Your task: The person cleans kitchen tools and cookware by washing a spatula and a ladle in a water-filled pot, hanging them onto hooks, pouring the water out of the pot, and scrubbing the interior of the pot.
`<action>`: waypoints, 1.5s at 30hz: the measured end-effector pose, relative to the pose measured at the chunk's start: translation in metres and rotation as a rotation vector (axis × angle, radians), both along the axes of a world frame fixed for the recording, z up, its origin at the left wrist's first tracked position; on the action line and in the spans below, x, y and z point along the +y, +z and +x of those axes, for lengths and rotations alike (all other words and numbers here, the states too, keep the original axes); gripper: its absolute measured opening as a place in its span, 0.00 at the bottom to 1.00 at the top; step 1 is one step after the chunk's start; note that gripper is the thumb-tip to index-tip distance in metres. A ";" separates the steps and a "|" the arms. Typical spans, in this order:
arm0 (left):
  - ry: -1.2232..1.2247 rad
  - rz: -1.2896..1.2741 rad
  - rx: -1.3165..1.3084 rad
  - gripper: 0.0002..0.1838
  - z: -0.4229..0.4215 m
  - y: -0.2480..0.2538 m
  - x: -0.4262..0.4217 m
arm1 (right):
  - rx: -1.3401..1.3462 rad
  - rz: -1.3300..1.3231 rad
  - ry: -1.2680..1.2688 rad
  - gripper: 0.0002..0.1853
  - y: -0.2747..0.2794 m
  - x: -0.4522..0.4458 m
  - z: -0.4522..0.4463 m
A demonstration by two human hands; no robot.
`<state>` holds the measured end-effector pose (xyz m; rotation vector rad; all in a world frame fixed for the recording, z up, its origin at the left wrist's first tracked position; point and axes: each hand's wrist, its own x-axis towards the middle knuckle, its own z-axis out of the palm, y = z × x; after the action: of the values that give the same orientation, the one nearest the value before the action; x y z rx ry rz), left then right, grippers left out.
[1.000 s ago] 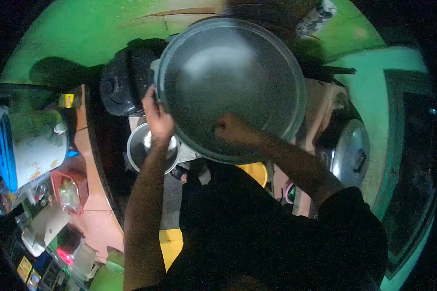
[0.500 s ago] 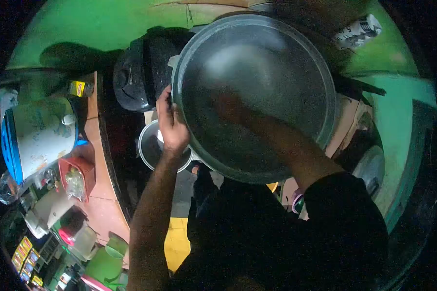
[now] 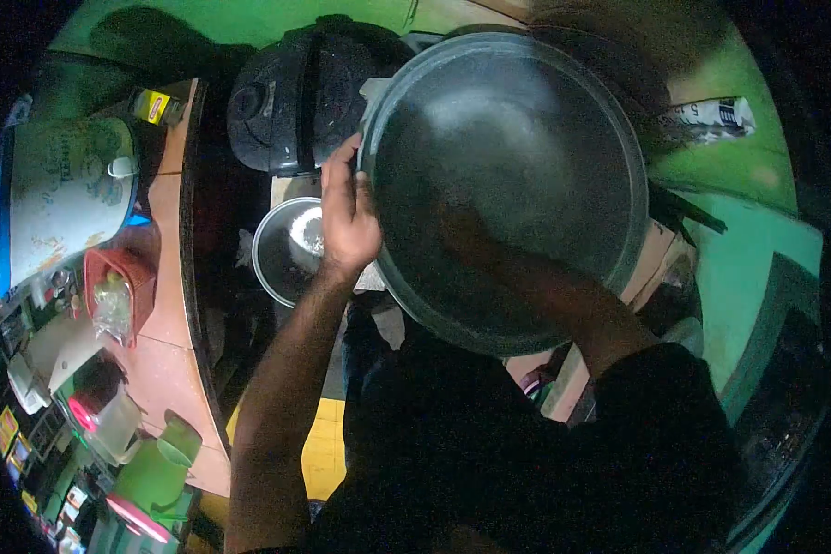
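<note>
A large round grey metal basin (image 3: 526,305) fills the upper middle of the head view, its hollow inside turned up towards me. At its left edge, my left hand (image 3: 352,217) grips the rim, thumb and fingers up against the side. My right hand (image 3: 466,231) reaches down inside the basin, near the inner surface. It is dark and smeared, so its fingers and anything in them cannot be made out. Below and left of the basin stands a smaller round bowl (image 3: 272,263) with white powdery stuff in it, partly covered by my left hand.
A bulky black rounded container (image 3: 295,102) sits behind the bowl. On the left, a tiled counter (image 3: 171,305) bears a white-and-blue cooler (image 3: 65,198), a reddish basket (image 3: 137,277) and a yellow-labelled jar (image 3: 157,107). A printed white bag (image 3: 725,117) lies at upper right.
The whole view has shifted, so the basin and both hands appear further right. More of the smaller bowl's white contents shows. My left hand stays on the rim and my right hand inside the basin.
</note>
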<state>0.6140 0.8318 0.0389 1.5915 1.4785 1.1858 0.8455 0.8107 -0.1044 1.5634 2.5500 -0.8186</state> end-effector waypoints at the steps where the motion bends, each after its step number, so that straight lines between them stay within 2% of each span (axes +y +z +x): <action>1: 0.001 0.007 0.007 0.19 0.001 0.002 0.000 | 0.079 0.032 -0.003 0.29 -0.003 0.024 -0.008; 4: -0.012 0.010 0.032 0.20 -0.001 0.004 -0.001 | 0.459 -0.028 -0.210 0.31 -0.004 0.092 0.004; 6: -0.014 -0.020 0.042 0.20 -0.001 0.007 -0.002 | 0.563 -0.004 -0.329 0.33 0.010 0.105 0.043; 9: -0.003 -0.044 -0.020 0.20 -0.001 0.005 -0.001 | -0.107 0.051 -0.367 0.30 0.041 0.059 0.094; 11: 0.007 -0.040 -0.049 0.20 0.001 0.006 0.001 | -0.253 -0.016 -0.320 0.28 0.036 0.008 0.096; 14: 0.022 -0.070 -0.072 0.20 0.000 0.008 0.000 | -0.184 -0.088 -0.100 0.25 0.015 -0.024 0.038; 17: 0.016 -0.055 -0.064 0.20 0.001 0.004 0.000 | -0.017 -0.008 -0.005 0.22 -0.007 0.015 -0.016; 19: 0.009 -0.045 -0.033 0.20 0.000 0.002 0.001 | 0.167 -0.074 -0.138 0.19 -0.014 0.063 -0.020; 22: -0.012 -0.025 -0.001 0.20 0.001 0.004 -0.002 | 0.341 -0.282 -0.516 0.16 0.000 0.115 0.023; 24: -0.015 -0.051 0.016 0.21 0.000 0.009 0.000 | 0.231 -0.289 -0.706 0.17 0.031 0.105 0.065; 25: -0.024 -0.033 0.021 0.21 -0.001 0.007 0.001 | -0.193 -0.059 -0.485 0.20 0.047 0.094 0.081; 27: -0.013 -0.017 0.004 0.20 0.000 0.006 0.000 | -0.308 0.168 -0.512 0.28 0.027 0.040 0.117; 28: -0.003 -0.018 0.004 0.20 0.000 0.006 0.000 | -0.216 0.126 -0.515 0.29 -0.030 0.005 0.155; 30: -0.002 -0.026 -0.013 0.20 0.000 0.006 -0.003 | 0.004 -0.106 -0.420 0.30 -0.059 -0.048 0.172; 32: 0.005 -0.022 -0.014 0.20 -0.001 0.008 0.000 | -0.217 -0.228 -0.253 0.32 -0.013 -0.052 0.085; 34: 0.018 -0.008 -0.015 0.20 0.001 0.008 0.000 | -0.558 -0.174 -0.190 0.34 0.018 -0.031 0.008; 37: 0.011 0.006 -0.037 0.20 -0.001 -0.004 0.000 | -0.229 0.261 0.113 0.38 -0.008 0.017 -0.010; 38: 0.004 0.002 -0.060 0.20 -0.001 -0.007 0.001 | -0.138 0.362 0.145 0.38 -0.024 0.035 -0.010; 39: -0.006 -0.017 -0.059 0.21 -0.001 -0.006 0.001 | 0.304 -0.020 -0.194 0.37 0.011 0.057 -0.013; 41: -0.006 -0.031 0.009 0.21 0.000 0.003 -0.001 | 0.601 -0.308 -0.549 0.36 0.039 0.102 -0.005; 42: -0.008 -0.031 0.072 0.21 -0.001 0.007 0.000 | 0.466 -0.196 -0.570 0.35 0.029 0.122 0.016; 44: -0.012 -0.019 0.071 0.21 -0.001 0.005 0.000 | -0.167 0.772 -0.012 0.25 0.005 0.122 0.080; 45: -0.007 -0.030 0.044 0.21 -0.001 0.004 0.000 | -0.247 0.603 -0.079 0.22 0.029 0.111 0.094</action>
<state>0.6128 0.8316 0.0433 1.6111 1.5102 1.1265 0.9398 0.9214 -0.0750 1.7639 2.6915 0.1748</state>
